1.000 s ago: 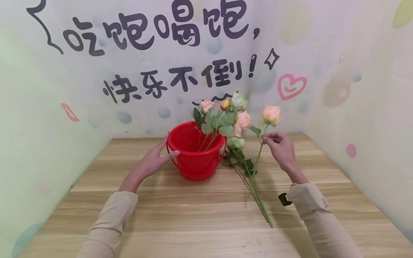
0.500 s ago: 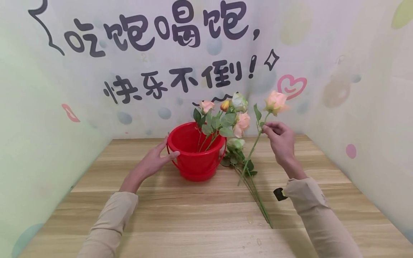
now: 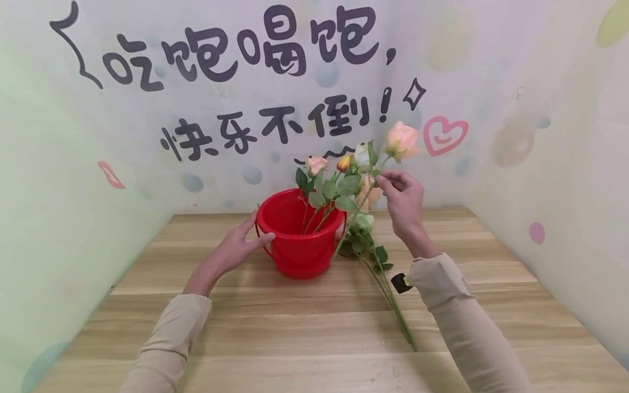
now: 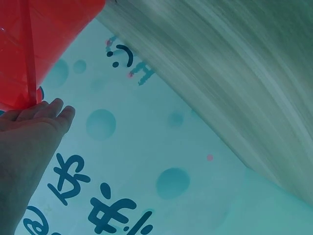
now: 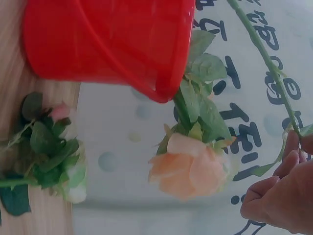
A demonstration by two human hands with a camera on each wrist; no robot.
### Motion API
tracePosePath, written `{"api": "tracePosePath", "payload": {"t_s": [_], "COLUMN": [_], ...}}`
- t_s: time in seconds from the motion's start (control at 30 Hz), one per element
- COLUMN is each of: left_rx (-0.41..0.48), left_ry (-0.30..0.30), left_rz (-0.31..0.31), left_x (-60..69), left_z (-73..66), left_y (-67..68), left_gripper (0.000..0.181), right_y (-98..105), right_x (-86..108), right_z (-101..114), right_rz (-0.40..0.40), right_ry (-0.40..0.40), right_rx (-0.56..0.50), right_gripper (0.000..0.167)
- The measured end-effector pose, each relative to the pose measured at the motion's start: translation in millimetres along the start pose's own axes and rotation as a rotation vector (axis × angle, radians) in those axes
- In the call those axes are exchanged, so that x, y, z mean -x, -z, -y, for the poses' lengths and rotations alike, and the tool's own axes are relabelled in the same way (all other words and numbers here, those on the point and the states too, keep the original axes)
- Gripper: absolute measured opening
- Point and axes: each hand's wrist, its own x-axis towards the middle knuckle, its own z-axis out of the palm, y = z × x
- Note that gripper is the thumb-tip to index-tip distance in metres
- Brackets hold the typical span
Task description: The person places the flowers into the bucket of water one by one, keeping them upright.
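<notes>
A red bucket [image 3: 300, 254] stands upright, holding several artificial flowers [image 3: 326, 191] with pink, orange and white heads. My left hand [image 3: 236, 248] rests against its left side, thumb at the rim and fingers extended along the outer wall; in the left wrist view the fingertips [image 4: 66, 115] touch the red plastic near the handle. My right hand [image 3: 405, 204] pinches the stem of a peach rose [image 3: 402, 140] just below its bloom. That stem [image 5: 266, 54] slants down to the left, and its lower end appears in front of the bucket's right side, outside the opening in the head view.
More artificial roses [image 3: 363, 234] lie on the wooden table [image 3: 275, 338] right of the bucket, their long stems [image 3: 400, 316] pointing toward the front. Water drops dot the tabletop near the front. A printed backdrop [image 3: 236, 98] closes off the rear and sides.
My right hand lifts the peach rose and carries it left toward the bucket, its stem tilting more. My left hand and the bucket stay essentially in place.
</notes>
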Motion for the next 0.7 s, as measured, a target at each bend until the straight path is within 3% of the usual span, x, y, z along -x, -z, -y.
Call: {"api": "tracePosePath", "payload": {"t_s": [0.27,0.7], "left_rx": [-0.002,0.001], "left_ry": [0.007,-0.006], "left_rz": [-0.009,-0.016], "left_x": [-0.3,0.8], "left_z": [0.3,-0.5], "left_y": [0.9,0.7], "left_gripper": [0.103,0.102], "right_y": [-16.7,-32.3], "right_x": [-9.2,-21.3], "right_z": [1.4,-0.7], "right_rz": [-0.061,-0.200], "right_ry": [-0.027,-0.025], "right_rx": [-0.060,-0.136], "right_gripper": [0.002,0.011]}}
